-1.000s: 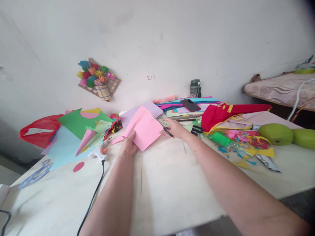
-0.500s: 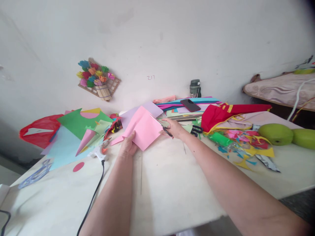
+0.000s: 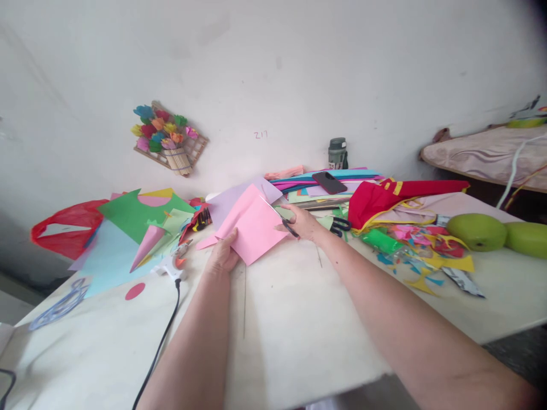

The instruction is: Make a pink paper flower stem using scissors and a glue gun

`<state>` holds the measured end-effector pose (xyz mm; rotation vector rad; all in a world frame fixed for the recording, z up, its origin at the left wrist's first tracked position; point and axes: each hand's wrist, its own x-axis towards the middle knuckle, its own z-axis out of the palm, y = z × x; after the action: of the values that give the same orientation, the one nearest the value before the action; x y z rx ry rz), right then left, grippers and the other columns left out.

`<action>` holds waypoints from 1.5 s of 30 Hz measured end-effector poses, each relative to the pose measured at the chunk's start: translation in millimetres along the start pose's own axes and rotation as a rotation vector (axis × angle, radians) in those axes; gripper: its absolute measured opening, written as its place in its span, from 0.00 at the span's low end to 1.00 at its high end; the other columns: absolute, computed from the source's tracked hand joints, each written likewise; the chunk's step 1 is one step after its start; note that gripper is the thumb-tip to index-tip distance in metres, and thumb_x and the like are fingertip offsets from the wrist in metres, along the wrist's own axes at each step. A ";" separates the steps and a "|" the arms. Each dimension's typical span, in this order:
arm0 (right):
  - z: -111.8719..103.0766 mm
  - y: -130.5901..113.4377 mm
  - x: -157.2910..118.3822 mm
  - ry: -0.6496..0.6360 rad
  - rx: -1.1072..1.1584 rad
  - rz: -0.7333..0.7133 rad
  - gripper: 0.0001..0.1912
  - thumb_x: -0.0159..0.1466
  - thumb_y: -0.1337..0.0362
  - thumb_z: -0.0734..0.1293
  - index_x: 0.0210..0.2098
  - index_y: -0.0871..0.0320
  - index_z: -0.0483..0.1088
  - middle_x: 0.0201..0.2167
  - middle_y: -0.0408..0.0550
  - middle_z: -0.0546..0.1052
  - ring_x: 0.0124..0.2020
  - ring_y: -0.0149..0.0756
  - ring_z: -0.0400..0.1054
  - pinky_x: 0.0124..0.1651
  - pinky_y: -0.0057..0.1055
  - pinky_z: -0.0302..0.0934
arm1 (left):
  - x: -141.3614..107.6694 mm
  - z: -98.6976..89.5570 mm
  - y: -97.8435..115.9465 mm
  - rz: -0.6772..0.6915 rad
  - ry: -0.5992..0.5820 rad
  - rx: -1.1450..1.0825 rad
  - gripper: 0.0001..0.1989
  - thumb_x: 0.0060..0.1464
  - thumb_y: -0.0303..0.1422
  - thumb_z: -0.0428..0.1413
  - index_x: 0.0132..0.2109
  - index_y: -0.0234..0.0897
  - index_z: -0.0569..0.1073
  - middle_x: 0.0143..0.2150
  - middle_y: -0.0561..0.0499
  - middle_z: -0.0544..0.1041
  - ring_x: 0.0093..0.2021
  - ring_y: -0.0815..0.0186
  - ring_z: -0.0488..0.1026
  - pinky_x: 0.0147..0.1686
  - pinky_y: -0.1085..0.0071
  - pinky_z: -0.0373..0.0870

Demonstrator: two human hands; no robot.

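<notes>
Hands (image 3: 224, 254) (image 3: 301, 224) holding pink paper (image 3: 258, 229) and scissors (image 3: 290, 229), flowers (image 3: 158, 124) in bamboo holder (image 3: 178, 162)

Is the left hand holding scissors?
No, the right hand holds scissors, while the left hand grips the pink paper.

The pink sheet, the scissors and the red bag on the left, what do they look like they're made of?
The pink sheet looks like matt paper or thin card: thin, with crisp edges. The scissors seem to have metal blades, slim and pale; the dark part could be plastic, but it is partly hidden. The red bag is probably thin plastic: crinkled and slightly shiny.
</notes>
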<state>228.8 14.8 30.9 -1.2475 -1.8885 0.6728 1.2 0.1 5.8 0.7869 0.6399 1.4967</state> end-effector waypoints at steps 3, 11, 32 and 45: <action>-0.8 -1.2 -0.5 0.000 -0.015 0.000 0.37 0.47 0.49 0.66 0.53 0.53 0.54 0.20 0.36 0.68 0.14 0.24 0.60 0.24 0.28 0.60 | -1.0 0.5 0.0 -0.006 -0.024 0.000 0.17 0.44 0.23 0.55 0.45 0.32 0.68 0.41 0.43 0.74 0.42 0.60 0.71 0.48 0.65 0.65; -2.0 -1.8 -0.4 0.036 -0.078 -0.011 0.36 0.46 0.48 0.66 0.52 0.54 0.56 0.21 0.38 0.69 0.19 0.28 0.63 0.26 0.27 0.57 | -1.4 0.1 -0.3 -0.009 -0.064 0.022 0.18 0.45 0.24 0.55 0.46 0.33 0.68 0.42 0.44 0.73 0.44 0.60 0.70 0.48 0.65 0.64; 7.7 6.6 4.9 0.040 0.130 -0.014 0.37 0.45 0.50 0.68 0.52 0.52 0.56 0.17 0.36 0.68 0.11 0.22 0.55 0.15 0.22 0.53 | -1.7 0.6 -0.5 0.005 -0.081 0.033 0.18 0.45 0.24 0.55 0.46 0.32 0.67 0.43 0.45 0.73 0.44 0.62 0.70 0.50 0.66 0.63; 6.6 10.3 7.0 0.007 0.238 -0.001 0.39 0.42 0.53 0.70 0.52 0.52 0.57 0.19 0.37 0.67 0.11 0.21 0.56 0.12 0.20 0.53 | 1.5 1.2 2.7 0.043 0.012 -0.099 0.14 0.49 0.34 0.52 0.44 0.34 0.69 0.40 0.46 0.74 0.43 0.62 0.70 0.47 0.66 0.65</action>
<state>227.1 25.1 21.4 -1.0953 -1.7449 0.8635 0.4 1.3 8.8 0.7198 0.5570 1.5612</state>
